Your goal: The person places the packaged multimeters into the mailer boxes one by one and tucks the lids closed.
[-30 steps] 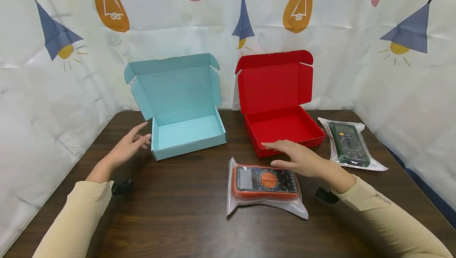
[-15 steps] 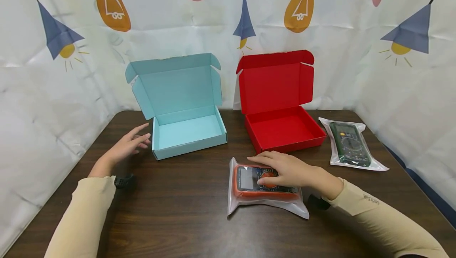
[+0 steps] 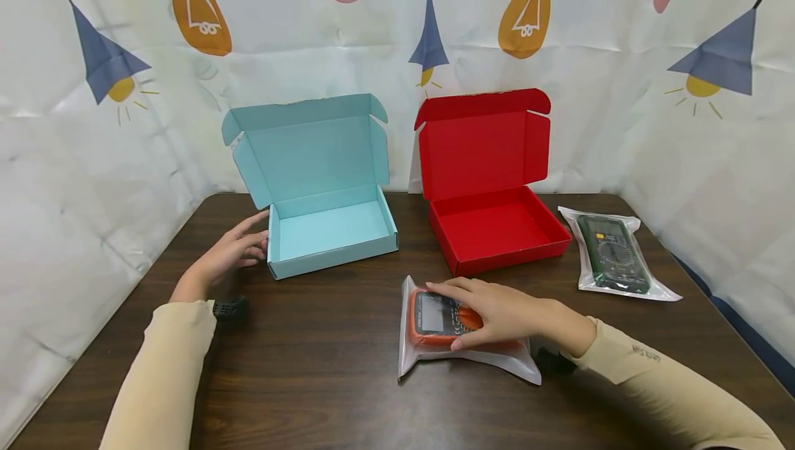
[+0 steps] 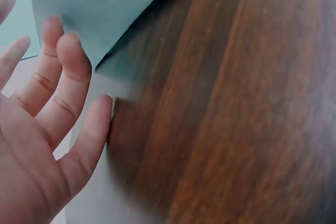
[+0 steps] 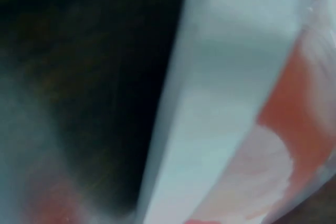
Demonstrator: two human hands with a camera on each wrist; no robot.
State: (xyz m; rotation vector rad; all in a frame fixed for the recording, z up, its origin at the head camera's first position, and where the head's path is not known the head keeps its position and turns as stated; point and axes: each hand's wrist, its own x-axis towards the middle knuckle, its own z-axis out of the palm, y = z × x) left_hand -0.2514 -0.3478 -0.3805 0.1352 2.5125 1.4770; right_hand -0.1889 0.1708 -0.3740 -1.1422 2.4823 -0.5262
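Observation:
An orange-rimmed multimeter point(image 3: 435, 313) in a clear plastic bag lies on the table before the red box. My right hand point(image 3: 503, 308) spans it from above, fingers at its far edge and thumb at its near edge, gripping it across its width and covering its right part. The right wrist view is blurred, with the orange casing point(image 5: 294, 108) at its right. My left hand point(image 3: 226, 257) is beside the light blue box point(image 3: 335, 253), fingers loosely extended, fingertips right at the box's left wall. In the left wrist view its fingers point(image 4: 73, 77) are relaxed, holding nothing.
Standing with its lid up at the back is a red box point(image 3: 497, 226); the blue box's lid point(image 3: 310, 153) is raised too. At the right lies a bagged dark green multimeter point(image 3: 615, 253). A printed white curtain point(image 3: 373, 56) hangs behind the brown table point(image 3: 310, 367).
The right hand has moved left and down from near the red box onto the orange multimeter, its thumb reaching the near edge. The left hand has come slightly closer to the blue box.

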